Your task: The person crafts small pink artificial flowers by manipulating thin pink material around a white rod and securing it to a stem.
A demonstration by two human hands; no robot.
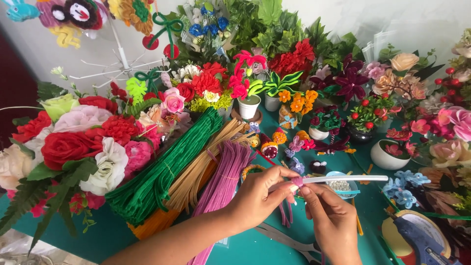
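We look down on a teal bench (255, 248) crowded with handmade flowers. Our left hand (257, 196) comes in from the lower left and our right hand (331, 221) from below; they meet just above the bench, right of centre. Between them we hold a white stick (343, 179) that runs level out to the right, with a small pink piece (297, 181) at its near end. The fingers (282, 185) of our left hand are pinched on that pink end, and the fingers of our right hand are closed on the stick just beside it, so the two hands touch.

Left of the hands lie bundles of fuzzy craft stems side by side: green stems (162, 172), tan stems (206, 164), and purple stems (223, 179) nearest our left wrist. Further left stands a bouquet (78, 142) of red, pink and white roses. Behind the hands sit small white pots (249, 105) with bright flowers. A blue glue gun (419, 240) rests at the lower right, and grey scissors (289, 243) lie under our wrists.
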